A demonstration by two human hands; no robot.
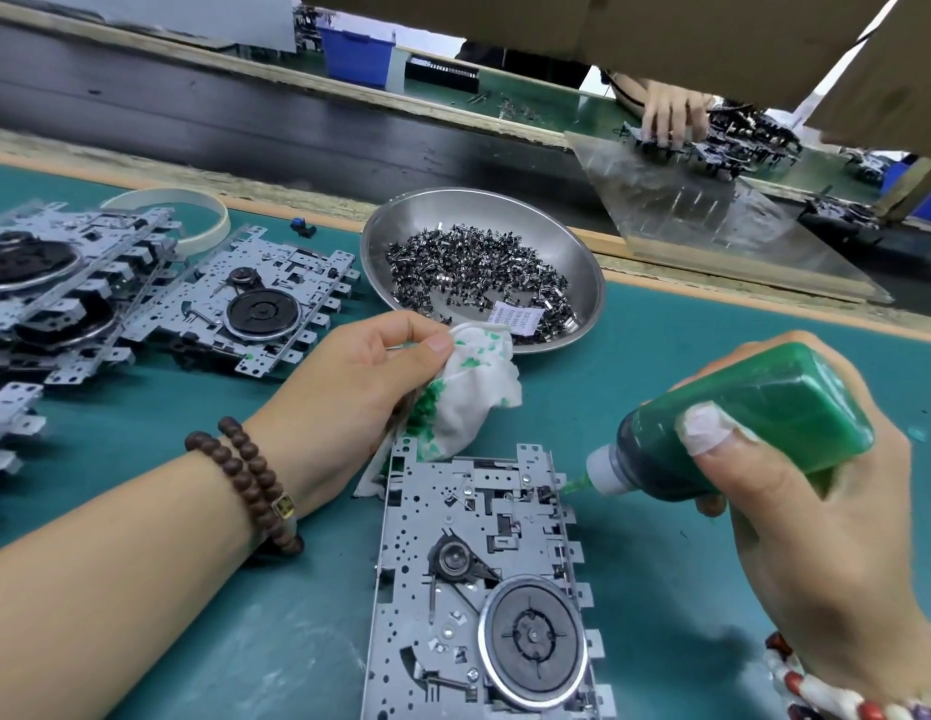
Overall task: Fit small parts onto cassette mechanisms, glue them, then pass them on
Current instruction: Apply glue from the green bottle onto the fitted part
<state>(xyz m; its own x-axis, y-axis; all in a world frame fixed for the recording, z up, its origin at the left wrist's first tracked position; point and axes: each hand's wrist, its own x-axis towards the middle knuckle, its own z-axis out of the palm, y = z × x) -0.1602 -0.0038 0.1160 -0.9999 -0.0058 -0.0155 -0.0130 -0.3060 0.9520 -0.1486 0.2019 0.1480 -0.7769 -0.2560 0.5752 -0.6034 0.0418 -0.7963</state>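
A grey metal cassette mechanism [474,574] lies flat on the green mat in front of me, its black flywheel toward me. My right hand [811,522] grips a green glue bottle [733,433], tipped left so its green nozzle touches the mechanism's upper right edge. My left hand [349,387] pinches a white cloth [474,387] stained green, which rests on the mechanism's far left corner. A steel bowl [583,272] with several small black parts stands behind the cloth.
More mechanisms [255,309] lie stacked at the left, with a tape roll [214,220] behind them. A dark conveyor belt [245,127] runs across the back. Another person's hand [671,116] handles mechanisms on a clear sheet [713,220] at far right.
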